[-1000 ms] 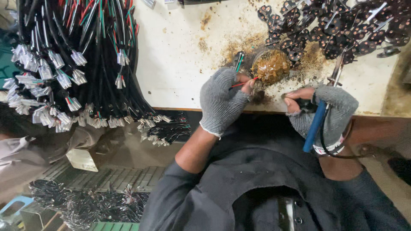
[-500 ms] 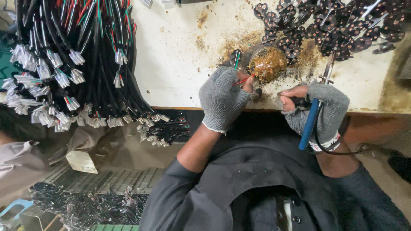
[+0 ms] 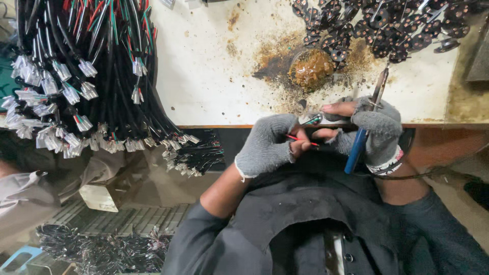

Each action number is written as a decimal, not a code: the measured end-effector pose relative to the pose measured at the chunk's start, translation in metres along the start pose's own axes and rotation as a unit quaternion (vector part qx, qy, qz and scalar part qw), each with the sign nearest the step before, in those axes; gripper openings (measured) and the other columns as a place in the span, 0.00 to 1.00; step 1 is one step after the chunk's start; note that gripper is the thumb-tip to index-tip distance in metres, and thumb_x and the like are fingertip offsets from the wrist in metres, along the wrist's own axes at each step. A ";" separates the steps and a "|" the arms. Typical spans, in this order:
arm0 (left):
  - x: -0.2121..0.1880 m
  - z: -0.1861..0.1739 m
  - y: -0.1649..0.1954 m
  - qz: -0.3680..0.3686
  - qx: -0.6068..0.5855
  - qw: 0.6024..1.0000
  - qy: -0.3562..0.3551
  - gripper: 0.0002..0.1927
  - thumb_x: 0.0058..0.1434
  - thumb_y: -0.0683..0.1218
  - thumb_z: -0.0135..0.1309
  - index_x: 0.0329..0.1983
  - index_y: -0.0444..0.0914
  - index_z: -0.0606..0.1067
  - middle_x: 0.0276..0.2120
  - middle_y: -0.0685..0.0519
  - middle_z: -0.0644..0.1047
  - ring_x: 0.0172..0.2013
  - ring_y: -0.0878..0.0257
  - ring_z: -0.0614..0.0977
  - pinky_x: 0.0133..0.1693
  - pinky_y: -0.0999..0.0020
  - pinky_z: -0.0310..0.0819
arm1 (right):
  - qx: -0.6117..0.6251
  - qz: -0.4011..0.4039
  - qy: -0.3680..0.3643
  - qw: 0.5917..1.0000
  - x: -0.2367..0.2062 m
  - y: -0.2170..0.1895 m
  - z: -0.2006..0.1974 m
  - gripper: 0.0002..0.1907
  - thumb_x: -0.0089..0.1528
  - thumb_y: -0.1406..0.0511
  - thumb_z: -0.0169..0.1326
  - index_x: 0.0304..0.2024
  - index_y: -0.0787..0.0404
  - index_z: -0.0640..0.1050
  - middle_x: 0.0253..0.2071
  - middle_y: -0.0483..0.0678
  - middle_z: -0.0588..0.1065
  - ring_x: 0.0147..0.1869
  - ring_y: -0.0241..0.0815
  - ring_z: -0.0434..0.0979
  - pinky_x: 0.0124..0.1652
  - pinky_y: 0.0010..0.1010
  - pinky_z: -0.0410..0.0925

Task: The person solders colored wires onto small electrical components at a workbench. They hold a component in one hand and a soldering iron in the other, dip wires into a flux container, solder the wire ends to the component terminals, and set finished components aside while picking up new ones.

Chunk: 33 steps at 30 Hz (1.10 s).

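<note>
Both gloved: left hand (image 3: pixel 267 145) pinches red wire (image 3: pixel 300 139) (fingertips bare), right hand (image 3: pixel 374 130) grips soldering iron (image 3: pixel 362 133).

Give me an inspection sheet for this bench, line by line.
Surface: white bench top, brown stains around a brown-filled dish.
Job's things: thin red and green wires; blue-handled iron.
Clutter: pile of dark round parts.
Hands: left hand gloved, pinching the wires; right hand gloved, gripping the iron.
Cables: black wire bundles with white connectors hang over the edge.
Surroundings: another person's sleeve at left.
</note>
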<state>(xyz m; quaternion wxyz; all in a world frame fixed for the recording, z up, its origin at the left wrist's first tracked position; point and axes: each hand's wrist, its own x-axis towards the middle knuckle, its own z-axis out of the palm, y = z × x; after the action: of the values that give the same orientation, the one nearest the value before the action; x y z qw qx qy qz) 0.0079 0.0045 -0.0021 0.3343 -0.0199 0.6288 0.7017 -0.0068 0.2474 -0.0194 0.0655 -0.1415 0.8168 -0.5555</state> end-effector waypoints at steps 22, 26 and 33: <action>0.028 0.002 0.003 0.235 0.375 0.875 0.195 0.09 0.55 0.44 0.65 0.36 0.46 0.77 0.37 0.53 0.79 0.38 0.53 0.82 0.39 0.60 0.76 | -0.200 -0.025 0.002 0.979 0.016 -0.007 0.002 0.12 0.60 0.60 0.71 0.44 0.54 0.85 0.38 0.46 0.81 0.36 0.47 0.80 0.38 0.34 0.70; 0.029 0.002 0.003 0.223 0.380 0.878 0.187 0.09 0.54 0.44 0.64 0.36 0.45 0.76 0.37 0.53 0.79 0.39 0.53 0.82 0.40 0.60 0.76 | -0.237 -0.022 0.000 0.971 0.015 -0.001 0.004 0.13 0.56 0.59 0.72 0.40 0.54 0.85 0.36 0.48 0.81 0.35 0.50 0.78 0.38 0.38 0.70; 0.032 0.006 0.002 0.206 0.391 0.876 0.195 0.07 0.56 0.43 0.62 0.36 0.45 0.77 0.38 0.53 0.79 0.39 0.53 0.82 0.40 0.60 0.76 | -0.258 -0.017 -0.018 0.966 0.016 -0.003 0.003 0.14 0.55 0.60 0.72 0.43 0.52 0.87 0.36 0.48 0.81 0.36 0.52 0.78 0.38 0.39 0.69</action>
<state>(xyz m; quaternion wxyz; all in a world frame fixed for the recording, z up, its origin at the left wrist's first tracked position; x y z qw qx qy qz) -0.0159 0.0238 -0.0131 0.0333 0.1061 0.8940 0.4340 -0.0210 0.2386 -0.0168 0.0314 -0.1776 0.9285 -0.3247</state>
